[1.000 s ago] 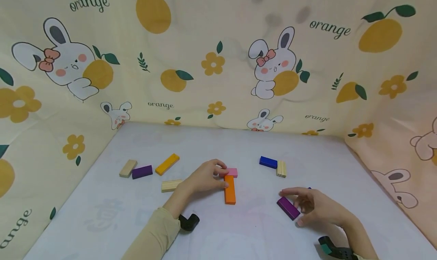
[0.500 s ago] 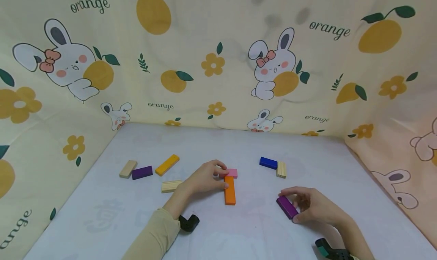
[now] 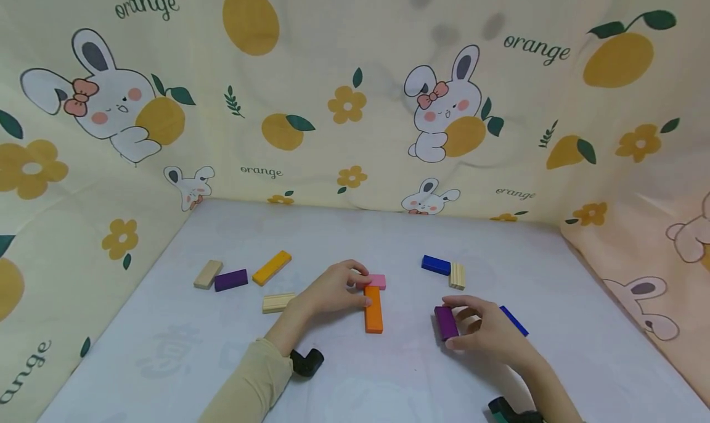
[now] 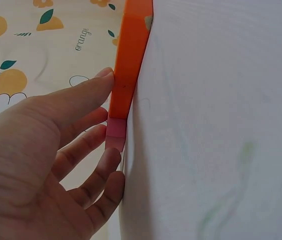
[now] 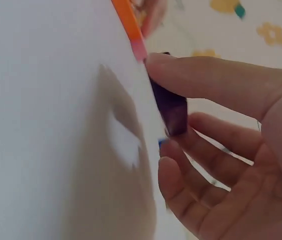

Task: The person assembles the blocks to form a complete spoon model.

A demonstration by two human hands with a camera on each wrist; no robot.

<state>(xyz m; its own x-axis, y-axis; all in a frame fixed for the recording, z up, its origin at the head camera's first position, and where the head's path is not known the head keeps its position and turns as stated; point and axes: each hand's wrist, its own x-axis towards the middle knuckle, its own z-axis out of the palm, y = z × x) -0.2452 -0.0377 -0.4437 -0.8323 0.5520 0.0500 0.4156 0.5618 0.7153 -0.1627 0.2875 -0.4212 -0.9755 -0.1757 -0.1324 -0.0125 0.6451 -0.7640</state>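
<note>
On the white surface, an orange block [image 3: 373, 310] lies with its far end against a pink block [image 3: 378, 281], making a T shape. My left hand [image 3: 333, 290] rests at their left side. Its thumb [image 4: 88, 95] touches the orange block, and its bent fingers lie beside the pink one, with no grip around either. My right hand [image 3: 490, 329] pinches a purple block [image 3: 446, 323] between thumb and fingertips, at the right of the orange block. In the right wrist view, the purple block [image 5: 173, 110] is raised off the surface, its shadow beneath.
A blue block [image 3: 513, 320] lies behind the right hand. Farther back, another blue block [image 3: 436, 264] touches a plain wood block [image 3: 457, 275]. At left are a yellow block [image 3: 272, 267], a second purple block [image 3: 230, 280] and plain blocks [image 3: 208, 274]. A patterned curtain [image 3: 310, 71] encloses the surface.
My right hand has taken hold of the purple block, lifted it and moved it left, uncovering the blue block behind. The left hand and the orange and pink blocks have stayed put.
</note>
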